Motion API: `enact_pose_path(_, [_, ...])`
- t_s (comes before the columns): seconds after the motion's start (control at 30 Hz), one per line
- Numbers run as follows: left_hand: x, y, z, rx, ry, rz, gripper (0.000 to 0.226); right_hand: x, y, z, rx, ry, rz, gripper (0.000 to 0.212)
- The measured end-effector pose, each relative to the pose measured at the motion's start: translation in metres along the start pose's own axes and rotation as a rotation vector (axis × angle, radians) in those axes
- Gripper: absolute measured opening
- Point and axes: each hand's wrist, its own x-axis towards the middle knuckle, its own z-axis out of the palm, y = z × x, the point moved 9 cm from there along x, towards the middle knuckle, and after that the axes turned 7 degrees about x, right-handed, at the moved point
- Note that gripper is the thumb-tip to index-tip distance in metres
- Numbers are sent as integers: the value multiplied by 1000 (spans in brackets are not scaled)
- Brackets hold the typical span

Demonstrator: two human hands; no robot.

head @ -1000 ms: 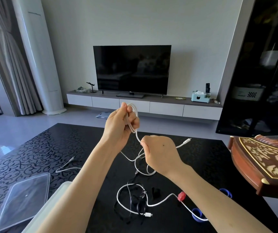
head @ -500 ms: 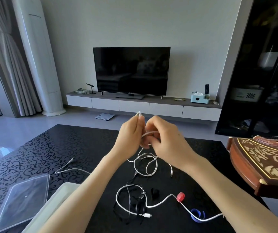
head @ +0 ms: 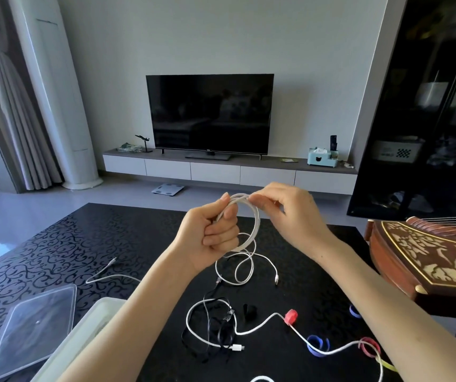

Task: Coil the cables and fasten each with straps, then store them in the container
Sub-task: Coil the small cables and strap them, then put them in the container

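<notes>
Above the black patterned table (head: 56, 244) my left hand (head: 210, 235) grips a white cable (head: 255, 224) wound into a few loops. My right hand (head: 290, 213) pinches the top of that coil beside the left thumb. The cable's loose tail hangs down to the table and ends in a plug (head: 276, 279). Below lie a second white cable (head: 262, 323) tangled with a black cable (head: 218, 329). Straps lie near it: a red roll (head: 290, 317), a blue one (head: 317, 346), a pink one (head: 370, 350) and a black one (head: 249, 311). The white container (head: 94, 321) shows under my left forearm.
A clear lid (head: 31, 329) lies at the table's left front, with another thin white cable (head: 105, 274) beyond it. A carved wooden zither (head: 428, 252) stands at the right edge. A television, a low cabinet and a dark glass cabinet are farther back.
My hands have parted slightly and dropped a little. The coil now shows as a wider ring between them, with one more turn, and the hanging tail is shorter.
</notes>
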Motion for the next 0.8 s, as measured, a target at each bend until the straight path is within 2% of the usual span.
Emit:
enact_pose_path(0.07, [1,0,1,-50,36,24,41,-10,16,13,159,-10,210,50])
enact_pose_path(0.17, [3,-1,1,-123,103,77,41,-31,33,39,663,56,548,35])
enact_pose_path(0.33, [2,2,-10,-162,216,162,48,-48,30,57,932,116,704,31])
enact_pose_path(0.53, [-4,-2,-15,-115,311,191,46,-48,26,55,484,5,596,34])
enact_pose_path(0.7, [-4,-14,-14,-167,315,173,47,-47,26,49,329,138,498,33])
enact_pose_path(0.8, [-10,-22,-16,-54,287,91,49,-48,28,42,204,100,423,35])
